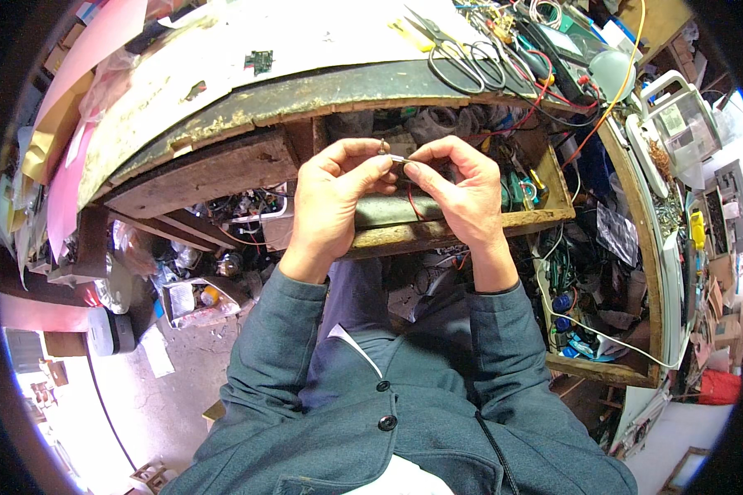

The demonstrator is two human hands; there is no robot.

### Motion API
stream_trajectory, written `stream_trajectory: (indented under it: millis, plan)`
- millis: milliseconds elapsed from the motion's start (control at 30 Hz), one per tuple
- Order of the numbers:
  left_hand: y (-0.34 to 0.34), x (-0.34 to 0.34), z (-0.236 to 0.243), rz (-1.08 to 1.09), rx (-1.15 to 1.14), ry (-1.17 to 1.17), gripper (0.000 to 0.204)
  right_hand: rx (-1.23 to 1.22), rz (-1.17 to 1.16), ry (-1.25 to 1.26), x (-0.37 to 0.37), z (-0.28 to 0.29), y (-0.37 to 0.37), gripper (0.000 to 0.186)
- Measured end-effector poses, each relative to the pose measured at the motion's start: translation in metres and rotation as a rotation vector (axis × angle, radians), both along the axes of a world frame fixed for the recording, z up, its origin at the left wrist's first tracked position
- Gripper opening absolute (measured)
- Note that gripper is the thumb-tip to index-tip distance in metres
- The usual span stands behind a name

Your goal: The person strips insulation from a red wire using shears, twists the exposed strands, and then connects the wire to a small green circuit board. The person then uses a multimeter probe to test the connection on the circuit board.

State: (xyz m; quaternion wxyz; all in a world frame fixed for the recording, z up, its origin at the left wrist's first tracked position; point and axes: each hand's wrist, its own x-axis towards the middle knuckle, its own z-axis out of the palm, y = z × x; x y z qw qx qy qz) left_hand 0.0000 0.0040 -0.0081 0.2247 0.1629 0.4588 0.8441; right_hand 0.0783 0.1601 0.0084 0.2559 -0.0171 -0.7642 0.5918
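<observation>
Cluttered workbench (338, 49) | wooden compartment (607, 369): tangled cables (558, 285) | both hands (328, 202) pinched closed, gripping thin part (397, 158)

The small held piece (396, 158) looks silvery white, though it is too tiny to be sure, and the wire (413, 202) below it is red. The drawer (462, 232) has a yellowish-brown front edge. The workbench (330, 92) is white on top, its front strip blackish and mottled tan toward the left end. Near that front edge lie a black circuit board (260, 61) and, further right, black-handled scissors (442, 40). Pink sheets (66, 177) hang by the left edge. The jacket (305, 454) is plain blue-grey with black buttons (387, 423).
</observation>
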Motion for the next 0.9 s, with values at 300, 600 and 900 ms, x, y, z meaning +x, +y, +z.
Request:
stream_trajectory:
  millis: [300, 600, 900]
  plan:
    - [0.0, 0.0, -0.001, 0.008, 0.014, -0.01, 0.025, -0.023, 0.02, 0.018, 0.0, 0.005, -0.005, 0.012]
    - [0.0, 0.001, 0.001, 0.012, 0.006, 0.0, 0.024, 0.059, 0.002, -0.026, 0.001, 0.002, 0.0, 0.012]
    - [0.0, 0.0, 0.0, -0.035, -0.023, 0.013, 0.025, 0.131, -0.002, 0.108, -0.003, -0.002, 0.001, 0.016]
